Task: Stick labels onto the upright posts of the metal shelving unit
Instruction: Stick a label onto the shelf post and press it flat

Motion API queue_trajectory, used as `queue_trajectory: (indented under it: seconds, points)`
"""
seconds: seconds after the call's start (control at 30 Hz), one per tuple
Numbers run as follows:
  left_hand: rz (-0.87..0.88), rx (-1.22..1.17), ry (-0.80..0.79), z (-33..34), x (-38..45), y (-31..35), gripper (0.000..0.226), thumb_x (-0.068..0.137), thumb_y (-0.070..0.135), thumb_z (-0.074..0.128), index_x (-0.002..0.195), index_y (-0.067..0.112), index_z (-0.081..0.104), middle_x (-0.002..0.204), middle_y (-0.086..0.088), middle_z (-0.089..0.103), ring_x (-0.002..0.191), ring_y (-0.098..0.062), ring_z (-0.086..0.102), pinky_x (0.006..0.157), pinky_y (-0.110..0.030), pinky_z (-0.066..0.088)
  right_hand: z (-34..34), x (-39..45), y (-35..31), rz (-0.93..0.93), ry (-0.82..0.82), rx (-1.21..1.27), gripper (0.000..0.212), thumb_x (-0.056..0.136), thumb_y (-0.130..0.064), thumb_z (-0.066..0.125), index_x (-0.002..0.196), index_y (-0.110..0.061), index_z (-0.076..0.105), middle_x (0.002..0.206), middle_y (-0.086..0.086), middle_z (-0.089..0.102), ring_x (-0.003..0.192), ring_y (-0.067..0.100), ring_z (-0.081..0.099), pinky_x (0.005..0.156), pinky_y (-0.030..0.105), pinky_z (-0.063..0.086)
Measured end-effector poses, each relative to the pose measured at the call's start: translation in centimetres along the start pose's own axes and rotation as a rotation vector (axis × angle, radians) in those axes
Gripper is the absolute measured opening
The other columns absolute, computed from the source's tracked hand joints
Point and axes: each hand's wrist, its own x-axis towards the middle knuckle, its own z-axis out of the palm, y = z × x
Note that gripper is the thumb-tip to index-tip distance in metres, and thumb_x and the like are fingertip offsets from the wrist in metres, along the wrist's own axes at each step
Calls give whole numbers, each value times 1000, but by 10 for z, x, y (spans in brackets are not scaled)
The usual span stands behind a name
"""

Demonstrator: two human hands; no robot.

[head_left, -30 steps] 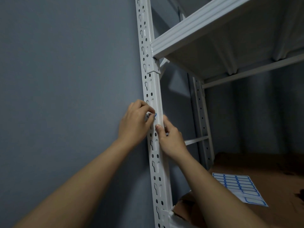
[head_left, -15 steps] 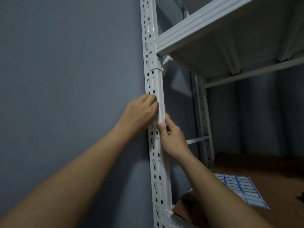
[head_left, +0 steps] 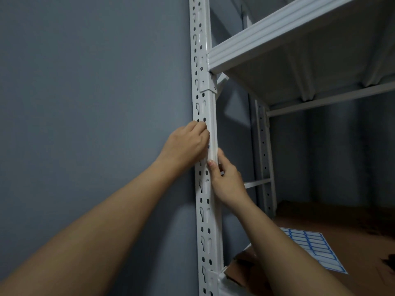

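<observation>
Curled fingers point(head_left: 201, 129) of the left hand point(head_left: 186, 144) press a blue-edged label point(head_left: 209, 147) onto the white front post point(head_left: 205, 99), the right hand point(head_left: 226, 180) pinching the post's edge just below, label sheet point(head_left: 307, 251) on the lower shelf point(head_left: 342, 227).

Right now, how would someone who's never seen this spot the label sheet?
Find the white front post by the grey wall, then look right and down to the brown board. The label sheet lies flat there, the only white paper with rows of blue-edged rectangles.

White label point(head_left: 212, 151) on upright perforated post point(head_left: 204, 107), mostly hidden.
</observation>
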Motion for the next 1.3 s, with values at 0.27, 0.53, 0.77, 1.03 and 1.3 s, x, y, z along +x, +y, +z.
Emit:
queue_trajectory:
  seconds: [0.27,0.53,0.77,1.03,1.3]
  points:
    - [-262,-222,-10,-2,-14,7,9,76,16,60,70,8,59,78,-6,59,66,-23,57,43,-27,36,0,-2,-2,-5,10,-5,47,98,-44,42,144,-41,33,118,5,65,107,27,60,94,42,49]
    - [-598,-625,-168,-21,-8,7,11,93,26,53,95,19,61,99,10,46,102,-12,47,78,-32,42,-8,-7,-13,0,-25,83,43,99,-33,47,141,-38,41,109,-5,66,103,17,63,94,32,47]
    - [-749,-861,-125,-28,-16,20,8,86,22,65,83,20,58,94,3,57,88,-15,58,82,-35,48,-7,-12,-21,21,-21,78,43,99,-29,46,142,-33,43,128,-3,62,118,17,57,102,34,44]
    - [-857,-1059,-89,-48,-33,36,28,90,20,61,68,21,43,77,-1,54,77,-20,53,68,-22,41,-27,-27,-24,73,-132,-59,33,99,-25,47,131,-27,54,81,-6,62,81,16,58,82,39,49]
    - [-821,-1228,-279,-78,-41,62,22,90,23,61,71,21,50,83,-3,59,77,-15,55,75,-29,45,-81,-66,-40,176,-153,-175,26,97,-19,53,121,-15,62,116,4,63,102,14,56,89,28,46]
